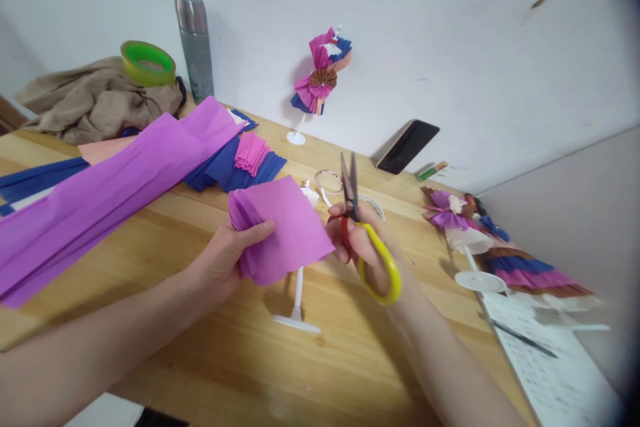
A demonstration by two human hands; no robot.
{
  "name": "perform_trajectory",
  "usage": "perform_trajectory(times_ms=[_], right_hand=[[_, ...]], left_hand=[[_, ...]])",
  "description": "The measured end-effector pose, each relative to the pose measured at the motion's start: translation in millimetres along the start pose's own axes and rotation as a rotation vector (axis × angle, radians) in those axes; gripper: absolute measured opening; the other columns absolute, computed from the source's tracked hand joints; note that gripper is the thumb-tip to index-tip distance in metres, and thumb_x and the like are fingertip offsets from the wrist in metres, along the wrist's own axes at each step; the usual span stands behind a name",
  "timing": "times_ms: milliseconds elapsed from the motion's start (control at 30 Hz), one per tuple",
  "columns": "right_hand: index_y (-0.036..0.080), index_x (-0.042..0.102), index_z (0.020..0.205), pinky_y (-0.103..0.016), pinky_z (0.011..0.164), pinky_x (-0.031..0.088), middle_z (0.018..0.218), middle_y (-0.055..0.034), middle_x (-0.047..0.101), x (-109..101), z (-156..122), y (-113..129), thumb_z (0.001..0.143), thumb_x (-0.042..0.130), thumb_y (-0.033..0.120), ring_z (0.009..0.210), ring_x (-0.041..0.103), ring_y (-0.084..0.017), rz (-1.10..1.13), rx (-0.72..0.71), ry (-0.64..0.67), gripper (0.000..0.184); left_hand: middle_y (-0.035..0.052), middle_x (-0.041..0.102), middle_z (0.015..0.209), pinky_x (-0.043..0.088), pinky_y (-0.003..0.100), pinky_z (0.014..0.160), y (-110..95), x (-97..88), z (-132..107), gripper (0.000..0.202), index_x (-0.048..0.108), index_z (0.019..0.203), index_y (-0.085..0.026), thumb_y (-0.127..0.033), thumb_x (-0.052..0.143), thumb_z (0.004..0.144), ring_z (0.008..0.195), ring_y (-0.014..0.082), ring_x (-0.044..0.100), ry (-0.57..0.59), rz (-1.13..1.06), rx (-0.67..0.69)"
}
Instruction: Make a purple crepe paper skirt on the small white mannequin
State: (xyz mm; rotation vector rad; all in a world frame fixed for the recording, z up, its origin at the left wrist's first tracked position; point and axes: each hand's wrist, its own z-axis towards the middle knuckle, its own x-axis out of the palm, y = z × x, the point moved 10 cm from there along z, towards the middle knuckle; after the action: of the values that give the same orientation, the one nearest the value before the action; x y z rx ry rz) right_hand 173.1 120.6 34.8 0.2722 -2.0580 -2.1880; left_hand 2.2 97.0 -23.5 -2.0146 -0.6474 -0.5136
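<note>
My left hand (225, 257) grips a folded stack of purple crepe paper squares (283, 230) above the wooden table (250, 360). My right hand (365, 247) holds scissors (357, 213) with a red and a yellow handle, blades nearly together and pointing up, just right of the paper. A small white stand (297, 307) lies on the table under the paper.
A long purple crepe sheet (100, 193) lies at left over blue crepe (235, 170) and a pink folded piece (251, 152). Behind stand a paper-dressed figure (320, 80), a metal flask (195, 47), green tape roll (147, 63), brown cloth (95, 103), a phone (407, 145). Dressed dolls (480, 240) and a printed sheet (550, 367) lie right.
</note>
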Motion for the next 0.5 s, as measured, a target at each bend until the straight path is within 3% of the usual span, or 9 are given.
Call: perform_trajectory(times_ms=[133,200,267,400,500], right_hand=[[0.024,0.054,0.1,-0.033,0.057,0.042,0.088,-0.0051,0.057,-5,-8,18,0.068,0.048,0.089,0.063,0.049,-0.017,-0.203,-0.108,0.193,0.073],[0.024,0.055,0.111,-0.036,0.069,0.047,0.097,-0.0081,0.057,-10,-14,22,0.076,0.049,0.081,0.076,0.054,-0.021,-0.288,-0.072,0.264,0.067],[0.023,0.06,0.112,-0.036,0.073,0.048,0.094,-0.0085,0.059,-9,-22,23,0.08,0.048,0.078,0.08,0.056,-0.023,-0.383,-0.021,0.376,0.065],[0.017,0.062,0.108,-0.033,0.065,0.046,0.084,-0.0076,0.06,3,-35,26,0.086,0.046,0.072,0.073,0.055,-0.021,-0.626,-0.01,0.512,0.061],[0.015,0.06,0.097,-0.03,0.061,0.042,0.08,-0.0058,0.058,18,-37,25,0.089,0.043,0.07,0.066,0.052,-0.018,-0.73,-0.013,0.522,0.058]], left_hand=[[0.0063,0.077,0.096,0.06,0.025,0.068,-8,-4.0,3,0.026,0.071,0.101,-0.015,-0.011,0.075,0.075,0.079,0.0177,0.072,-0.041,-0.039,0.026],[0.0073,0.077,0.097,0.06,0.026,0.07,-13,-4.1,4,0.022,0.07,0.101,-0.014,-0.01,0.071,0.079,0.079,0.0179,0.072,-0.04,-0.055,0.043],[0.0067,0.077,0.091,0.06,0.025,0.064,-16,-6.5,4,0.016,0.07,0.097,-0.013,-0.011,0.068,0.081,0.074,0.0168,0.072,-0.065,-0.055,0.054],[0.0028,0.073,0.069,0.054,0.021,0.048,-21,-12.2,1,0.005,0.068,0.088,-0.011,-0.012,0.063,0.085,0.05,0.0125,0.064,-0.138,-0.035,0.06],[0.0027,0.073,0.069,0.054,0.022,0.047,-22,-10.7,-2,0.006,0.067,0.089,-0.011,-0.011,0.062,0.086,0.049,0.013,0.064,-0.146,-0.04,0.057]])
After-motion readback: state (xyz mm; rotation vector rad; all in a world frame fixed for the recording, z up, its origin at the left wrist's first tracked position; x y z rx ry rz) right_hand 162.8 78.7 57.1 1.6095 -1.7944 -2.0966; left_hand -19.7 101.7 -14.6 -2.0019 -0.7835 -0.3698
